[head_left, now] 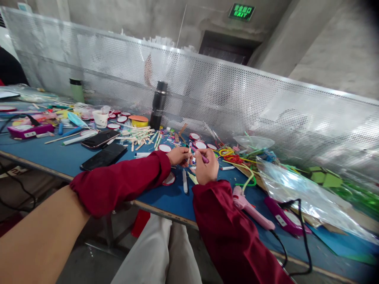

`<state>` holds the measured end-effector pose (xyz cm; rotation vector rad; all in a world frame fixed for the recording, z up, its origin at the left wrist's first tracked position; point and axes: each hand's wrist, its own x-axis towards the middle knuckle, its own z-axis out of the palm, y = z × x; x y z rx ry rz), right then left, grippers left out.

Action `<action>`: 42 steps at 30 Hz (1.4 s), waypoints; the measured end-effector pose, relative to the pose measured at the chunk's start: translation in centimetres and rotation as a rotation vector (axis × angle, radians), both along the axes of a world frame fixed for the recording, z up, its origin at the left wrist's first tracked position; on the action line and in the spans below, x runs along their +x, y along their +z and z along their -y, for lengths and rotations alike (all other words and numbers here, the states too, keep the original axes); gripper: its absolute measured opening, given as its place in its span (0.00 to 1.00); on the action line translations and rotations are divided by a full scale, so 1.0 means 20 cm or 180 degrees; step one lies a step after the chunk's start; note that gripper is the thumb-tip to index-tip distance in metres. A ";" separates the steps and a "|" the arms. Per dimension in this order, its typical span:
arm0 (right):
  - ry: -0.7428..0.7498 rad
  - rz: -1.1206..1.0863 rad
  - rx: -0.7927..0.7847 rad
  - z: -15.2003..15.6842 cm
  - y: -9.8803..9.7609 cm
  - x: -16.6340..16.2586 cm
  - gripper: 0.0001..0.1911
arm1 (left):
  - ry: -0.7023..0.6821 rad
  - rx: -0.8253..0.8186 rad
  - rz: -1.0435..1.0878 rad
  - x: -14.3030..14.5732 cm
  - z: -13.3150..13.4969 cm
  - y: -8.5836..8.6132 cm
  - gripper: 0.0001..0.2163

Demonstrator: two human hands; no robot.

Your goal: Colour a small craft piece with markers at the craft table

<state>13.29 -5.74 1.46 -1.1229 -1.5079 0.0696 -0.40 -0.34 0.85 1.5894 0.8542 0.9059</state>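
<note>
Above the blue table, my left hand pinches a small pale craft stick, which stands roughly upright. My right hand is closed around a purple marker, close beside the stick. Whether the marker's tip touches the stick is hidden by the fingers. Below the two hands lies a white marker. A round white disc with a red rim lies partly under my left sleeve. Just behind the hands are more red-rimmed discs.
Two phones and a pile of craft sticks lie left. A black bottle stands against the perforated metal screen. On the right are a pink glue gun, a purple corded box and plastic bags.
</note>
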 end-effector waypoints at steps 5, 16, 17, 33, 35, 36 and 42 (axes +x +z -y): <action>0.0094 -0.0004 -0.0002 0.00 0.00 0.00 0.11 | 0.0028 -0.0018 0.0013 0.00 0.00 0.00 0.12; 0.0070 -0.0019 -0.0045 0.00 0.00 0.00 0.11 | 0.0033 -0.0025 0.0000 0.00 0.01 0.01 0.09; 0.0059 -0.0021 -0.0045 0.00 0.00 0.00 0.11 | 0.0032 -0.0020 -0.0008 0.00 0.01 0.01 0.09; 0.0016 -0.0002 0.0047 0.00 -0.01 0.00 0.10 | 0.0006 0.0010 -0.0058 0.00 0.00 0.00 0.09; 0.0087 -0.0006 0.0032 0.00 -0.01 0.00 0.11 | 0.0013 -0.0006 -0.0035 0.00 0.00 0.00 0.10; 0.0114 -0.0008 0.0032 0.00 -0.01 0.00 0.11 | 0.0010 -0.0014 -0.0027 0.00 0.00 0.00 0.10; 0.0029 -0.0046 0.0026 0.00 -0.01 0.00 0.11 | -0.0009 -0.0004 0.0015 0.00 0.00 0.00 0.11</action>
